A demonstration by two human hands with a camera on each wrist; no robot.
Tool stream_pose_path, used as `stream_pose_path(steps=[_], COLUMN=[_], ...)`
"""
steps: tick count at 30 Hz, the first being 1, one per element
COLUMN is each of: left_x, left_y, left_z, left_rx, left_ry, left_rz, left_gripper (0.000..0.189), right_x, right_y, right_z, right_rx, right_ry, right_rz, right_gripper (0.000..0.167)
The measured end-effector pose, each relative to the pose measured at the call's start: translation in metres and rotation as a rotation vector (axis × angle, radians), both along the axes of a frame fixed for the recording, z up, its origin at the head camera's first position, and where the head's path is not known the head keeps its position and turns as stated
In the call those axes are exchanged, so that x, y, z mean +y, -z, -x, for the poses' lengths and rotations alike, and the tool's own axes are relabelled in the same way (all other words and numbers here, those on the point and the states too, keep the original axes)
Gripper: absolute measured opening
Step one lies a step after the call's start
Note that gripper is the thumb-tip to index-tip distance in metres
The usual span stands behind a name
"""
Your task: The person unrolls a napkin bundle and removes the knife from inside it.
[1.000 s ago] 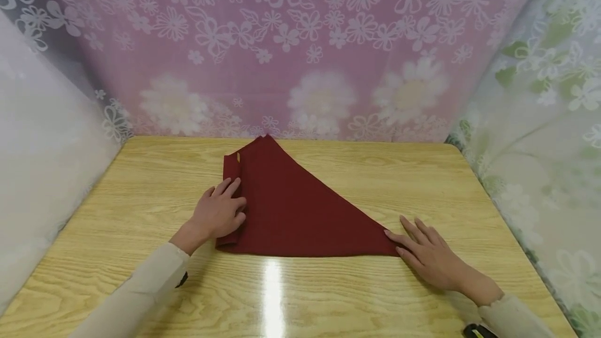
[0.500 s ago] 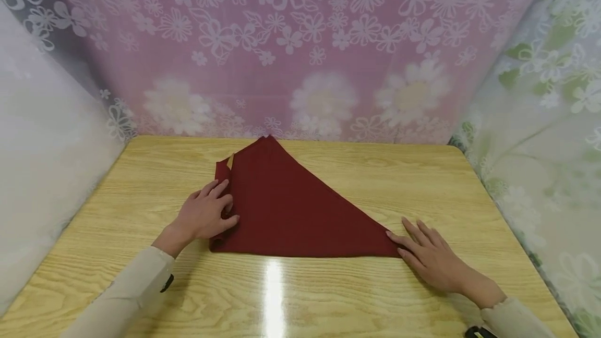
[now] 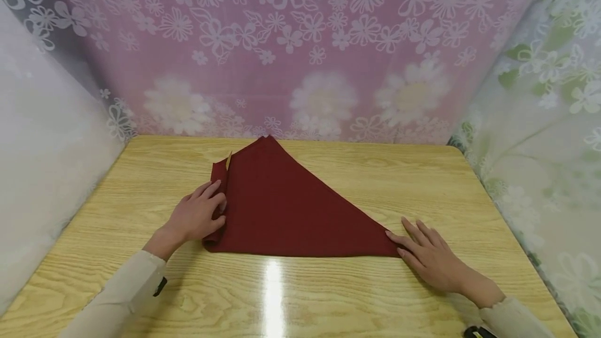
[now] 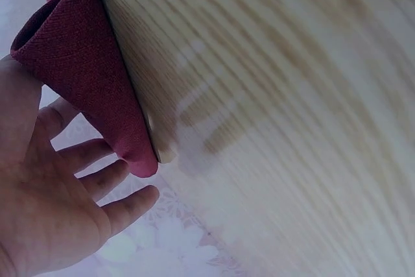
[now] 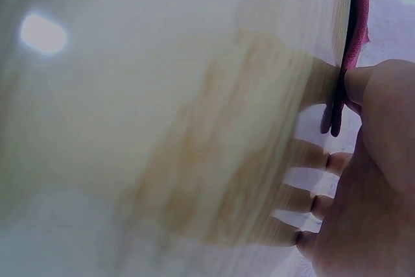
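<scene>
Dark-red cloth (image 3: 291,207) lies across the middle of the table (image 3: 357,296). On the table's left, the left hand (image 3: 194,216) spreads slightly bent fingers over the rolled edge (image 3: 218,175), apparently steering it; both sit farther left than a moment ago. On the table's right, the right hand (image 3: 436,262), unmoved, fingers spread, touches the cloth's corner, likely anchoring it.

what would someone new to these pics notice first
Probably the dark red cloth, spread in a rough triangle on the wooden table. Next, the left hand on the cloth's rolled left edge and the right hand at its pointed right corner. Behind the table is a pink flowered backdrop.
</scene>
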State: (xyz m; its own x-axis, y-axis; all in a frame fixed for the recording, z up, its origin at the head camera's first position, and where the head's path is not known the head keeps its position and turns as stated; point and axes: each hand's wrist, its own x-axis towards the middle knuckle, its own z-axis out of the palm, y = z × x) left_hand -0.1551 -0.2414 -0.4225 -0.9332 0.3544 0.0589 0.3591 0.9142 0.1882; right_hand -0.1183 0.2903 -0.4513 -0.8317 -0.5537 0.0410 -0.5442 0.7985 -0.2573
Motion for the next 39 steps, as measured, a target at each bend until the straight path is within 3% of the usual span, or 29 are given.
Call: stream_pose_path(steps=[18, 23, 30, 39], left_x=[-0.008, -0.014, -0.025, -0.026], left_y=[0.003, 0.003, -0.001, -0.001], left_z=[-0.002, -0.005, -0.009, -0.012], left_rx=[0.025, 0.010, -0.005, 0.007], left_ry=[-0.004, -0.024, -0.060, -0.055], left_rz=[-0.012, 0.029, 0.040, 0.058], left_gripper=[0.006, 0.034, 0.038, 0.037], right_x=[0.001, 0.001, 0.001, 0.000], right_y=[0.003, 0.004, 0.002, 0.002], right_z=[0.000, 0.001, 0.000, -0.001], right_rx=[0.000, -0.007, -0.007, -0.009], right_ry=[0.003, 0.007, 0.006, 0.009], right_rz=[-0.001, 0.000, 0.006, -0.003], right_gripper=[0.042, 0.042, 0.042, 0.042])
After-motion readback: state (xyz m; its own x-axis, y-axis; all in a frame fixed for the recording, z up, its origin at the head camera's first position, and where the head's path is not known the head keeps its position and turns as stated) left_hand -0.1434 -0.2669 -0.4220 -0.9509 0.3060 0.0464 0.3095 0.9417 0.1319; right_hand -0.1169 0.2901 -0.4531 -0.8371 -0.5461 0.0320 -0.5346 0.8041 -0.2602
